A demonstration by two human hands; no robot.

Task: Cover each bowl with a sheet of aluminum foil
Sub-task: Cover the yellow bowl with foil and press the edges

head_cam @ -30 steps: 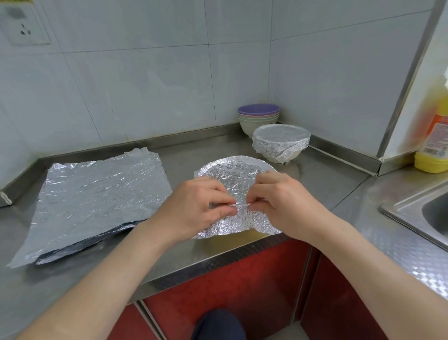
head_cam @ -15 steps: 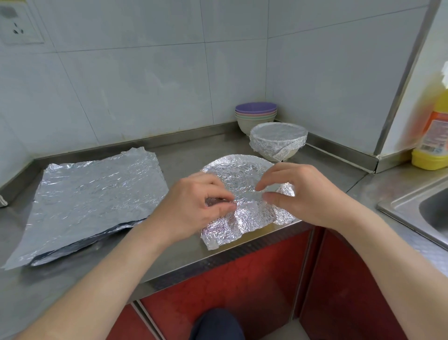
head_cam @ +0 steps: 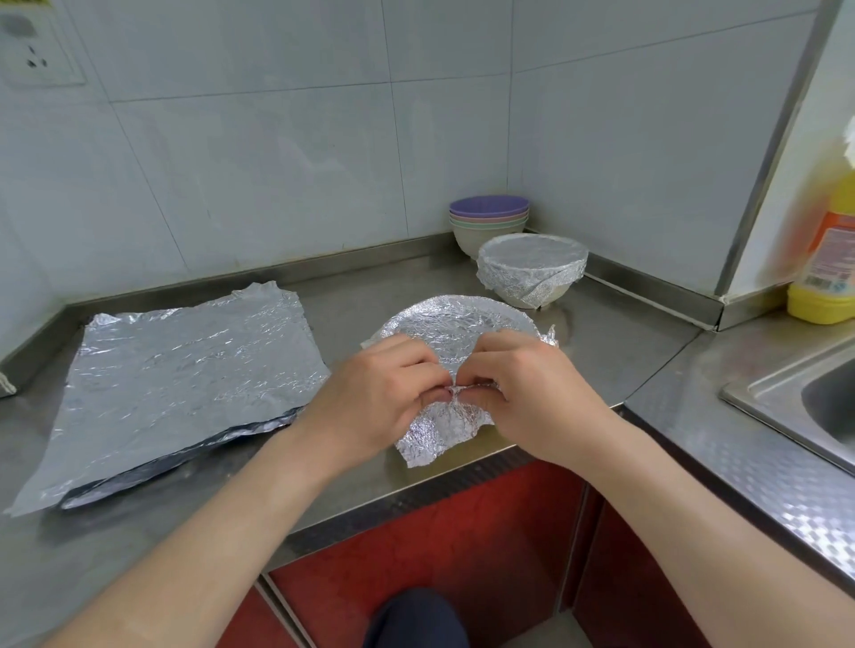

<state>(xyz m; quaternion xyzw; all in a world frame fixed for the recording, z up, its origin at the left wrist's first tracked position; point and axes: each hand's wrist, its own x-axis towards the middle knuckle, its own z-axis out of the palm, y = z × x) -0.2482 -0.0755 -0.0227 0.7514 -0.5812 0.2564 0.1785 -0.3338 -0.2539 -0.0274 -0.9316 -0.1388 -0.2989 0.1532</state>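
Pinching the foil sheet (head_cam: 455, 324) at its near edge, left hand (head_cam: 370, 398) and right hand (head_cam: 536, 398) fold it down; covered bowl (head_cam: 532, 266) looks done, stacked bowls (head_cam: 488, 217) wait.

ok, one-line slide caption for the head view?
Left hand and right hand pinch a flap of the near foil cover; wrapped bowl, stacked bowls and spare foil sheets on the counter.

- The orange label (head_cam: 833, 252) on the yellow bottle (head_cam: 819, 303) carries small print and a barcode-like strip, all too blurred to read.
- A yellow sticker (head_cam: 23, 2) above the wall socket (head_cam: 34, 51) is cut off by the frame; nothing on it is legible.
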